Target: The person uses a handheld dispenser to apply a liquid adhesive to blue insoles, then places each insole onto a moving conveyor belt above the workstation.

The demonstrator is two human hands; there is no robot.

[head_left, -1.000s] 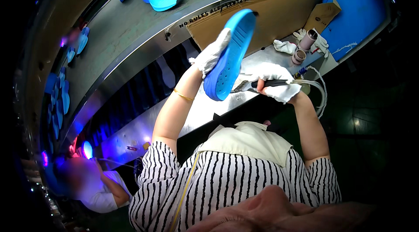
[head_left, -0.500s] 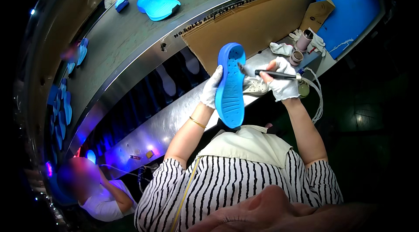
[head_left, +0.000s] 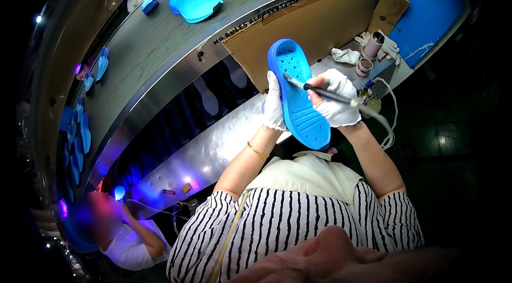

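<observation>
A bright blue shoe sole (head_left: 300, 104) is held up in front of my body, its hollow inner side with small holes and ridges facing me. My gloved left hand (head_left: 274, 104) grips its left edge, fingers behind it. In my gloved right hand (head_left: 341, 99) is a brush (head_left: 319, 91) with a black handle and a pale hose running from its rear end. The brush tip lies over the upper middle of the sole, seemingly touching it. My right hand covers part of the sole's right edge.
Beyond a metal ledge (head_left: 218, 115), a conveyor belt (head_left: 144, 43) carries several blue soles (head_left: 194, 7). A cardboard sheet (head_left: 298, 32) stands along its side. A pinkish bottle (head_left: 374, 44), a cup (head_left: 364, 67) and white gloves (head_left: 345, 56) lie rightward. A co-worker (head_left: 128, 243) is lower left.
The sole has tilted, its lower end swinging right, and my left hand has shifted right. The brush has moved slightly left and down over it. Soles on the belt have shifted slightly.
</observation>
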